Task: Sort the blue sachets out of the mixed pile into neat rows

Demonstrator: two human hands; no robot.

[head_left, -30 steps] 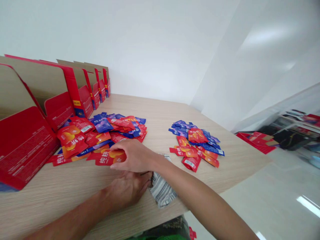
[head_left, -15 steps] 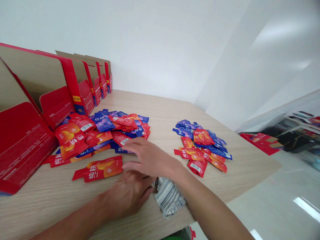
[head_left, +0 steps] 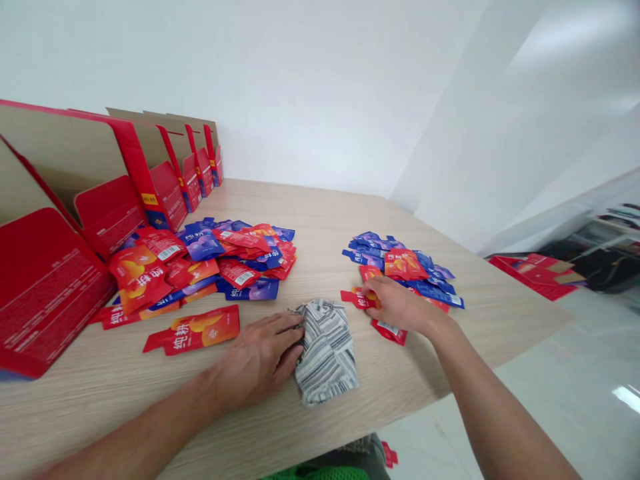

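My left hand (head_left: 265,350) rests on the table, its fingers curled over the left edge of a grey-and-white striped cloth pouch (head_left: 327,353) that lies flat. A dark gap shows where the fingertips meet the cloth. My right hand (head_left: 400,303) reaches into the right-hand pile, with thumb and fingers closed around a red-orange packet (head_left: 356,299); its left end sticks out past the fingers. Blue packets (head_left: 373,247) and another red packet (head_left: 404,265) lie behind this hand. Left of my left hand, a single red-orange packet (head_left: 200,331) lies apart.
A larger mixed pile of red and blue packets (head_left: 200,243) lies at the left. Several open red cardboard boxes (head_left: 113,213) stand in a row beside it. The table's front edge runs below my hands. A red box (head_left: 535,273) is beyond the right edge.
My right hand has moved from over my left hand, rightward to the right pile. The left hand stays at the cloth pouch, which now shows fully and lies flatter.
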